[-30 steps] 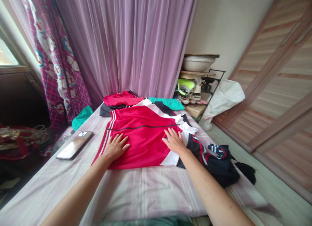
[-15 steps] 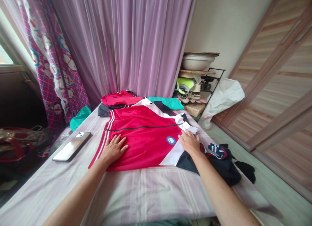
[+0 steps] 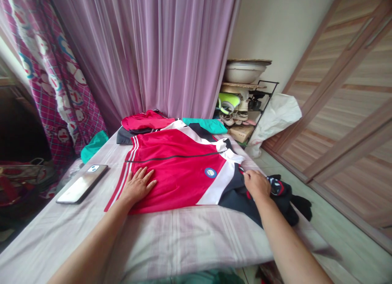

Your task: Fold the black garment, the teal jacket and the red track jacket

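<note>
A red, white and black zip jacket [image 3: 176, 173] lies spread on the bed [image 3: 171, 243], its striped hem to the left and white collar to the right. My left hand [image 3: 138, 186] rests flat on the red front near the hem, fingers apart. At the dark shoulder past the collar, my right hand [image 3: 257, 183] is closed with its fingers curled on the jacket's edge. A round blue badge [image 3: 210, 172] shows on the chest. Dark striped clothing [image 3: 283, 194] lies bunched just beyond my right hand; where it meets the jacket's sleeve I cannot tell.
A phone [image 3: 82, 185] lies face down at the left. Folded red clothing [image 3: 145, 120] and a teal garment [image 3: 206, 125] lie along the far edge. Teal cloth [image 3: 94, 146] hangs at the left edge. Beyond the bed stand a shoe rack [image 3: 245, 104] and a wooden wardrobe [image 3: 343, 96].
My right hand has moved right from the white collar area to the dark shoulder and closed there. My left hand stays flat on the red front. The view has shifted slightly.
</note>
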Motion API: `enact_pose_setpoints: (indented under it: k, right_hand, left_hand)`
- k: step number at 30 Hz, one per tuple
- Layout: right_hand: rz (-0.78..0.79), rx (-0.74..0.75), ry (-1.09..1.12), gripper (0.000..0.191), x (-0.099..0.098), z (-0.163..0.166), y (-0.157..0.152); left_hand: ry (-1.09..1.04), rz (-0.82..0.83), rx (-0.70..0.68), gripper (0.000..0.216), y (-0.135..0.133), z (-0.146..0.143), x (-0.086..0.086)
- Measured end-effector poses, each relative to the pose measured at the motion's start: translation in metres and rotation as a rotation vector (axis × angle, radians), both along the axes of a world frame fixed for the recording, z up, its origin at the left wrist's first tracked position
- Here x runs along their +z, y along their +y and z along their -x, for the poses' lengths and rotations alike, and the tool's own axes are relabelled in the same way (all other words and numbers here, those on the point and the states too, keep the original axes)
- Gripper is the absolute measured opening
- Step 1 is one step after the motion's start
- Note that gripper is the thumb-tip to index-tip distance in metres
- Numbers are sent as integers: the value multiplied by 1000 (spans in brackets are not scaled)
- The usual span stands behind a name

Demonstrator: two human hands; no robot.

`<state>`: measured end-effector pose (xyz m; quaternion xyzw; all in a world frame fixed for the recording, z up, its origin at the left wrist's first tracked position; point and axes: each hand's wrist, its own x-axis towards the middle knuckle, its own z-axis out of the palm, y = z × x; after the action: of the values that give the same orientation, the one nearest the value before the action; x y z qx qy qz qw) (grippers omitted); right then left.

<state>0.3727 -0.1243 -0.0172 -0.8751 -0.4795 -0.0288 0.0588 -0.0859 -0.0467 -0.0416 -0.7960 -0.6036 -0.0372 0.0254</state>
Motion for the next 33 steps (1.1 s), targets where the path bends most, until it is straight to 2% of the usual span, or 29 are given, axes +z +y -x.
enact_pose_setpoints:
  k: [2,4,7,10,12,15,17,19,24,26,29,33]
  right_hand:
    - [2,-98,48,47,4,-3,0]
    - [68,-165,97,48,7,-8,1]
    - [146,-143,92,42,9,-10,3]
    - [109,-131,35,41,12,-6,4]
    - [-13,-51,-26,42,16,1,6]
    - [-276,215,-78,46,20,18,16]
    - [-361,366,-57,50,18,35,25]
    - [-319,442,-31,56,9,54,33]
    - [139,403,54,63,-20,83,36]
    - [219,380,69,64,-22,87,35]
    - [213,373,73,63,-11,97,38]
    - [-2,466,47,61,6,132,51]
  left_hand:
    - [-4,1,-2,58,0,0,0]
    - [-7,-4,-6,58,0,1,-1]
    - [-16,-12,-9,58,1,2,-2]
    - [-25,-3,-13,59,2,2,-4]
    - [-38,-1,-14,59,3,2,-4]
    - [-43,1,-2,59,4,2,-4]
    - [-40,9,6,60,4,1,-4]
    - [-37,13,8,60,2,0,-2]
    - [-19,10,-5,60,-1,-1,0]
    - [-16,12,-7,61,-1,-1,-1]
    - [-27,5,-8,61,1,-1,-5]
    - [-41,-1,-15,59,0,0,-6]
